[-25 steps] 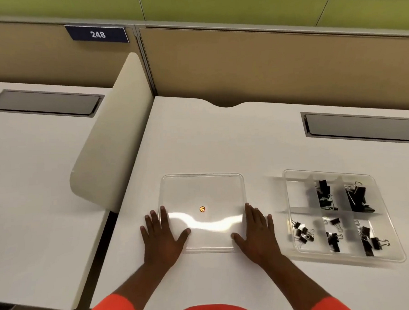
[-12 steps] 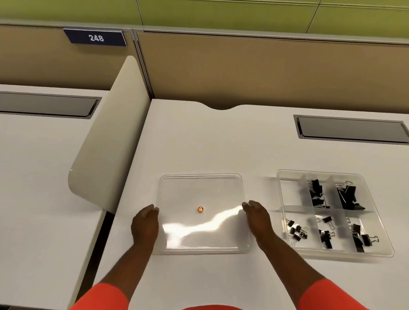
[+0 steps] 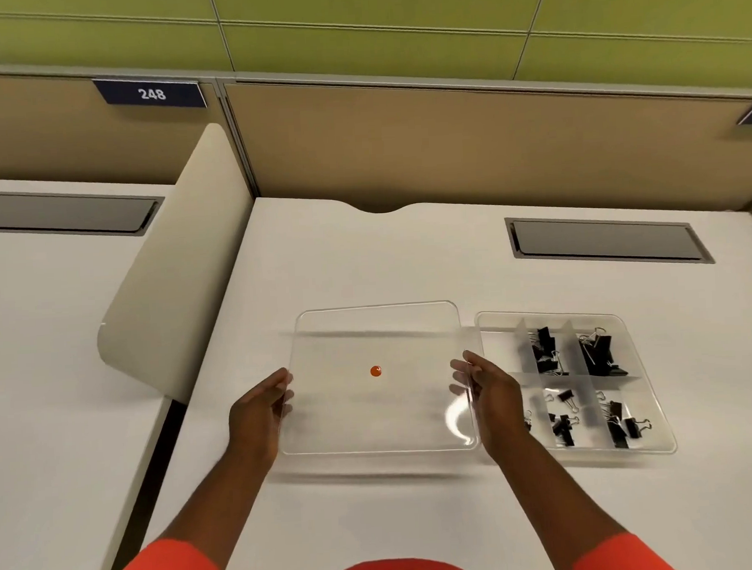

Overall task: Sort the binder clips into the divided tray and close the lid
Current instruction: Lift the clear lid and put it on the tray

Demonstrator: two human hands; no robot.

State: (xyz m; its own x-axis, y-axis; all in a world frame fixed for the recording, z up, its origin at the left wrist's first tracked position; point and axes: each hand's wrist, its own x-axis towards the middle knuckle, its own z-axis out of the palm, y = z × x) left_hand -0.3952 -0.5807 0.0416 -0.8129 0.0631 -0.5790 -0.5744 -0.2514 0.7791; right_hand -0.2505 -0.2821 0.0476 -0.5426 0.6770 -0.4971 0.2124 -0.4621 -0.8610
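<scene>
A clear plastic lid (image 3: 377,341) with a small orange dot at its middle hangs just above the white desk, casting a shadow below it. My left hand (image 3: 259,413) grips its left edge and my right hand (image 3: 489,392) grips its right edge. To the right stands the clear divided tray (image 3: 498,322), its compartments holding several black binder clips (image 3: 547,350). The lid's right edge reaches the tray's left rim, and my right hand hides part of the tray's near-left compartment.
A beige curved divider panel (image 3: 170,295) separates this desk from the neighbouring desk on the left. A grey cable hatch (image 3: 607,240) is set into the desk behind the tray. A tan partition wall (image 3: 445,141) closes off the back.
My hands went from lying flat on the lid's near corners to gripping its side edges. The lid has come up off the desk and moved right, toward the tray.
</scene>
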